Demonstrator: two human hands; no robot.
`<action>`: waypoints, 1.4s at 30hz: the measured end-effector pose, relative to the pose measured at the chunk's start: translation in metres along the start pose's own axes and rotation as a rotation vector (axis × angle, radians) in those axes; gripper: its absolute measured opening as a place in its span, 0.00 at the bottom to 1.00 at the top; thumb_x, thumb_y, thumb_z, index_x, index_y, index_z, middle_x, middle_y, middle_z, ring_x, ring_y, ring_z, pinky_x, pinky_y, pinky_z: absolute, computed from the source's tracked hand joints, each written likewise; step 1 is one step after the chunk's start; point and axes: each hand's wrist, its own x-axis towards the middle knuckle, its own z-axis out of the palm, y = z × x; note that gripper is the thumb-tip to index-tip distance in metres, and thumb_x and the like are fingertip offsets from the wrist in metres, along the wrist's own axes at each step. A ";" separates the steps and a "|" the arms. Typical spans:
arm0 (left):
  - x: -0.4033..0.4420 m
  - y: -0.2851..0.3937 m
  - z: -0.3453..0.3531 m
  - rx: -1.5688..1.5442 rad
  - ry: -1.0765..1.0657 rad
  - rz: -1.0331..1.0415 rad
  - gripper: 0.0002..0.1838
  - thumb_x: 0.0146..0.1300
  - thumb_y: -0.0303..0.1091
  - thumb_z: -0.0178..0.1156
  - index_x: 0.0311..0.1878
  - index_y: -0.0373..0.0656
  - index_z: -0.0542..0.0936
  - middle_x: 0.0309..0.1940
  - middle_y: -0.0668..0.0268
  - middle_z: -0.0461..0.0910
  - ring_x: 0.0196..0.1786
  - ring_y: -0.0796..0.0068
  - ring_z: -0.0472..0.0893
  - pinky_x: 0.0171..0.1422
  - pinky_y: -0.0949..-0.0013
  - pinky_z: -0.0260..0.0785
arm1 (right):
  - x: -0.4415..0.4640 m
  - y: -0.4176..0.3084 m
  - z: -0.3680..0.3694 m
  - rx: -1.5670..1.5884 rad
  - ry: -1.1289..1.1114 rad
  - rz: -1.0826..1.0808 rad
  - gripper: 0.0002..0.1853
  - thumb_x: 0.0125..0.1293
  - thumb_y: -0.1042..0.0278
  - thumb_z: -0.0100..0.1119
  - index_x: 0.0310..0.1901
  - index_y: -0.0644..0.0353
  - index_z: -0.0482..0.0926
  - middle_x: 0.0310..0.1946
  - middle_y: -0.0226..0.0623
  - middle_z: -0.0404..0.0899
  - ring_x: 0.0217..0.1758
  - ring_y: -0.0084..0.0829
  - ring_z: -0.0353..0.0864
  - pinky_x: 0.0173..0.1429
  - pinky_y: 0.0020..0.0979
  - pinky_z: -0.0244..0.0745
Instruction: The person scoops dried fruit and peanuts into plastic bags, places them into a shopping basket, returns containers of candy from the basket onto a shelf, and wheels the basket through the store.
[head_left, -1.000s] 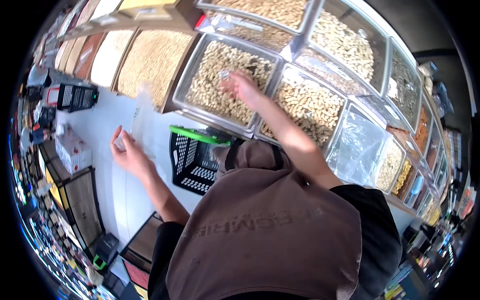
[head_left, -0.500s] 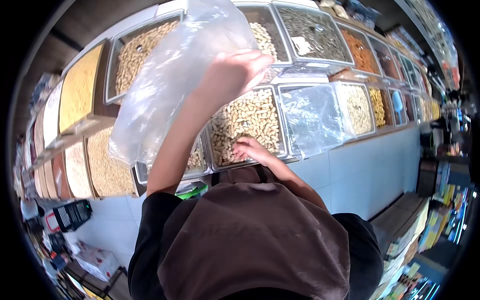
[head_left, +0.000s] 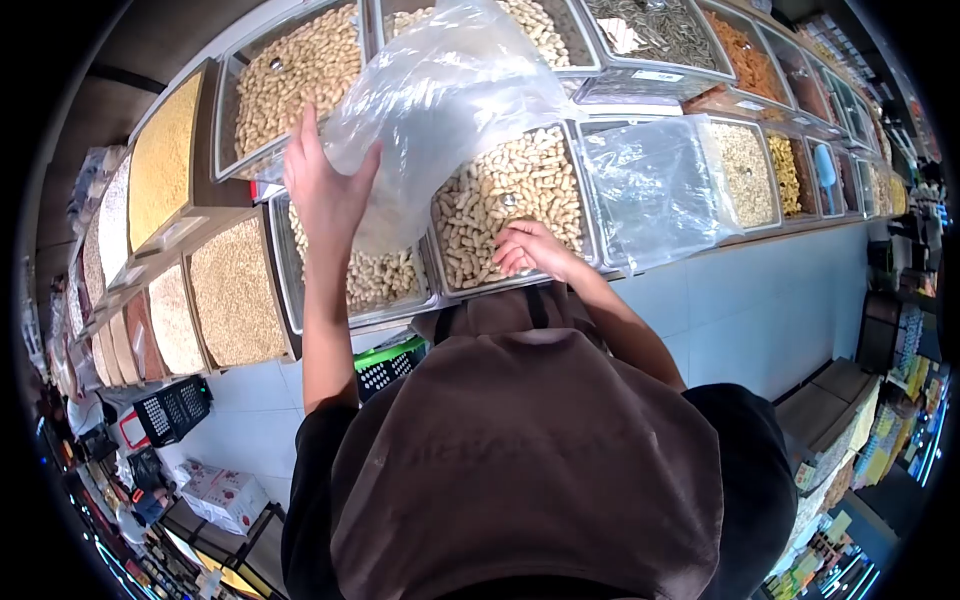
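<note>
My left hand [head_left: 325,195] is open, thumb and fingers spread, over the bins at the left edge of a clear plastic sheet or bag [head_left: 425,110]. The plastic lies crumpled across the upper bins and part of the lower ones. My right hand [head_left: 535,250] is at the near side of a bin of unshelled peanuts [head_left: 540,165], its fingers curled. What is under those fingers, if anything, is hidden. A round metal knob [head_left: 508,200] shows in the middle of this bin. To its left, another peanut bin [head_left: 385,280] is partly covered by my left forearm and the plastic.
A second clear plastic sheet [head_left: 655,190] covers the bin to the right. Beyond are bins of sunflower seeds [head_left: 660,30] and orange dried food [head_left: 745,50]. Boxes of grain [head_left: 235,295] stand at the left. A black basket with a green rim [head_left: 390,360] is below the counter.
My left hand has come off the plastic, moved left and spread its fingers. The plastic has sagged onto the bins. My right hand stays at the peanut bin, and the whole view has shifted slightly.
</note>
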 end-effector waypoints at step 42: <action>-0.198 0.036 0.084 0.016 -0.210 -0.466 0.37 0.68 0.55 0.56 0.74 0.44 0.65 0.73 0.36 0.56 0.76 0.39 0.57 0.78 0.48 0.53 | -0.144 0.029 -0.094 -0.265 -0.001 -0.111 0.11 0.73 0.61 0.56 0.40 0.61 0.79 0.32 0.31 0.83 0.31 0.20 0.82 0.35 0.23 0.73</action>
